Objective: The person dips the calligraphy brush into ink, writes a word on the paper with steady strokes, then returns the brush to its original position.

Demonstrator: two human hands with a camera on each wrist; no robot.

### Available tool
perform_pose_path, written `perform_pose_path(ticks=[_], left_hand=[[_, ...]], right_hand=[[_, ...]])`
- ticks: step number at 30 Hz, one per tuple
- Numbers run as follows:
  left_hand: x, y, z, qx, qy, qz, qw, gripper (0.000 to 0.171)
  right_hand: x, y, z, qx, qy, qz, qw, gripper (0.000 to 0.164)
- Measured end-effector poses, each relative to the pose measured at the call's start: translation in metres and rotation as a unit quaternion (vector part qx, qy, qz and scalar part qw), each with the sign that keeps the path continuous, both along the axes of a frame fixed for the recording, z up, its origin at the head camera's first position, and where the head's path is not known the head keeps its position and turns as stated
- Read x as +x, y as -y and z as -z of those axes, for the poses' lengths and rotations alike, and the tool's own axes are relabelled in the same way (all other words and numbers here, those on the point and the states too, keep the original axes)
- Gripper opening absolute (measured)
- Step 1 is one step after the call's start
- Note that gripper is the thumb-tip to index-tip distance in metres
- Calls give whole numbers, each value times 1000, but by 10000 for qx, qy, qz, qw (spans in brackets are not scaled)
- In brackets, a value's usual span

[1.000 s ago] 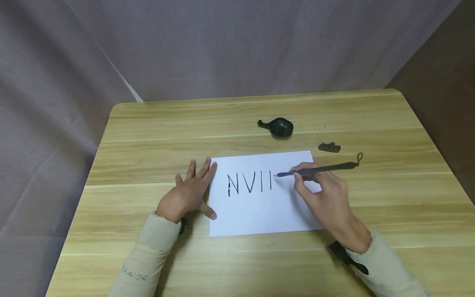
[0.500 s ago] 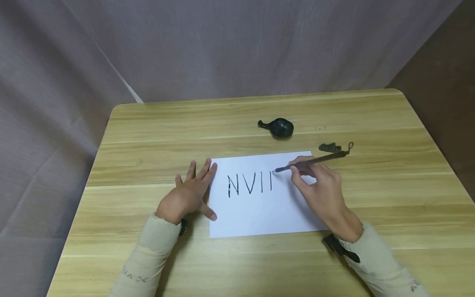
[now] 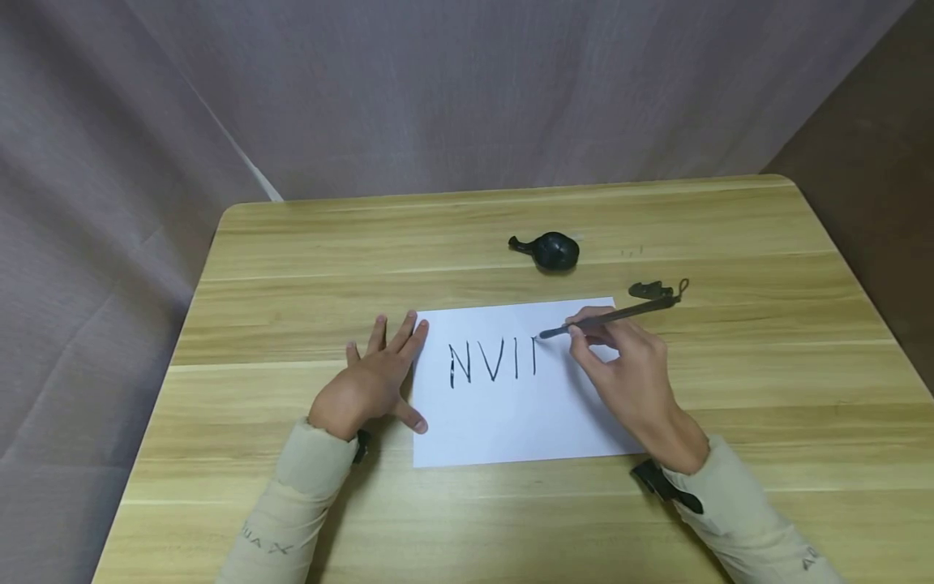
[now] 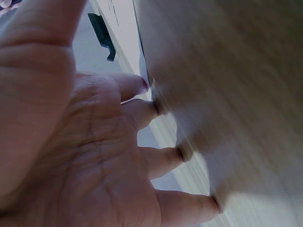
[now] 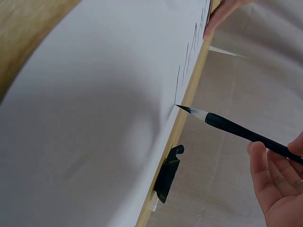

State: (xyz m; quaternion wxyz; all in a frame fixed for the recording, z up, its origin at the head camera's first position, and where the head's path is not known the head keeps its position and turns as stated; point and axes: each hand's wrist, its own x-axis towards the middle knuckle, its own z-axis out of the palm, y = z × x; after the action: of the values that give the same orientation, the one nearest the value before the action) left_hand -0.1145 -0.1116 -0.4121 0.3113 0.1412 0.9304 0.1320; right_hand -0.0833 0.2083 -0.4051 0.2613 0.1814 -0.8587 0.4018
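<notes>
My right hand pinches a dark calligraphy brush with a hanging loop at its end. In the right wrist view, the brush's dark-tipped bristles meet the upper end of the last upright stroke on the white paper. The paper bears black strokes that read like N, V and two upright lines. My left hand lies spread at the paper's left edge, its index fingertip and thumb tip at that edge. From the left wrist view, the fingertips touch the wooden table.
Behind the paper, a black gourd-shaped object lies on the wooden table. A small dark piece with a notched outline sits near the brush's loop end. Grey curtain hangs beyond the table's far edge.
My right hand has shifted left and slightly away from me, bringing the brush tip from right of the last stroke to its top. The left hand and the paper have stayed put.
</notes>
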Motion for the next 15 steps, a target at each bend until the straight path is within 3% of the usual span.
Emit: perform_pose_path(ticks=[15], left_hand=[[0, -1, -1, 9, 21, -14, 10000, 152]], right_hand=[[2, -7, -1, 18, 108, 43, 9999, 17]])
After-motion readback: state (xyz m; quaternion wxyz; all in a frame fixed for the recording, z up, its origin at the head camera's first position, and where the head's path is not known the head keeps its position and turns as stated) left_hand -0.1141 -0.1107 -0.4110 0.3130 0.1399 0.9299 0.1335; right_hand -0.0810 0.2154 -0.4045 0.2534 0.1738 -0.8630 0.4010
